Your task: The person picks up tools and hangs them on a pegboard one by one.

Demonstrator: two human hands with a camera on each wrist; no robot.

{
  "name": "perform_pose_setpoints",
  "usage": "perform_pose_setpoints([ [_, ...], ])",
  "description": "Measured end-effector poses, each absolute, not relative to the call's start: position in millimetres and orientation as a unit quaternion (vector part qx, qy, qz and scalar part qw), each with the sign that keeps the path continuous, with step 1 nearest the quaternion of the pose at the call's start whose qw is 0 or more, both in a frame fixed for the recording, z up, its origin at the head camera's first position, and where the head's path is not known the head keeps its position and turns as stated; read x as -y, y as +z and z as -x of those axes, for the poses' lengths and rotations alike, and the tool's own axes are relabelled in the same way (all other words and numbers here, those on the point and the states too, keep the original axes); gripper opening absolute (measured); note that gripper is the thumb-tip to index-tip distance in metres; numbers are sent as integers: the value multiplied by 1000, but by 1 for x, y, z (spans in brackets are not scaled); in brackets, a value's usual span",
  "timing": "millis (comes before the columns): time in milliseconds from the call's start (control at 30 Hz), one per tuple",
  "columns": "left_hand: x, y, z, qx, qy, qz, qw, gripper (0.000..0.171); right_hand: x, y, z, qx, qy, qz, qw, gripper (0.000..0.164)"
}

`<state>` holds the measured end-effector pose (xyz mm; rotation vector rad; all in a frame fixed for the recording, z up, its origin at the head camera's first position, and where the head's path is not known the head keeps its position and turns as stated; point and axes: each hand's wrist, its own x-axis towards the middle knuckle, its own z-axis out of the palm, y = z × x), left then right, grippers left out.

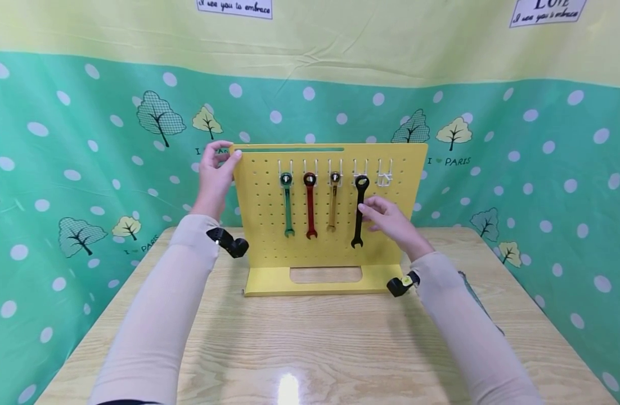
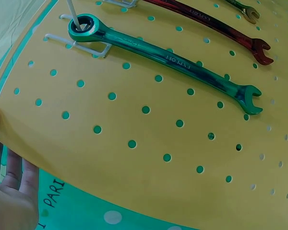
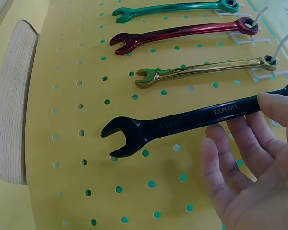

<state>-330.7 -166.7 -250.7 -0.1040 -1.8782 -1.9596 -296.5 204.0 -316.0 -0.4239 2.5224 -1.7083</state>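
Note:
A yellow pegboard (image 1: 269, 242) stands upright on the table. My left hand (image 1: 216, 177) pinches its top left corner, thumb in front and fingers behind. My right hand (image 1: 391, 222) holds a black combination wrench (image 3: 192, 122) by the upper part of its handle, open end down, ring end in front of the fourth white hook (image 1: 360, 164). To its left a green wrench (image 2: 173, 62), a red wrench (image 3: 182, 32) and a gold wrench (image 3: 201, 69) hang by their ring ends on hooks. The fifth hook (image 1: 385, 174), at the right, bears no wrench.
The pegboard's yellow foot, with a long cutout, rests on the wooden table (image 1: 290, 337). A thin dark item (image 1: 474, 292) lies beside my right forearm. Green and yellow patterned cloth (image 1: 310, 67) hangs behind and at both sides.

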Motion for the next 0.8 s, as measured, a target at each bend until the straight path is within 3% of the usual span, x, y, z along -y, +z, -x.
perform_pose_setpoints([
  [800,169,-250,331,681,-703,30,204,28,-241,-328,282,-841,-518,151,40,50],
])
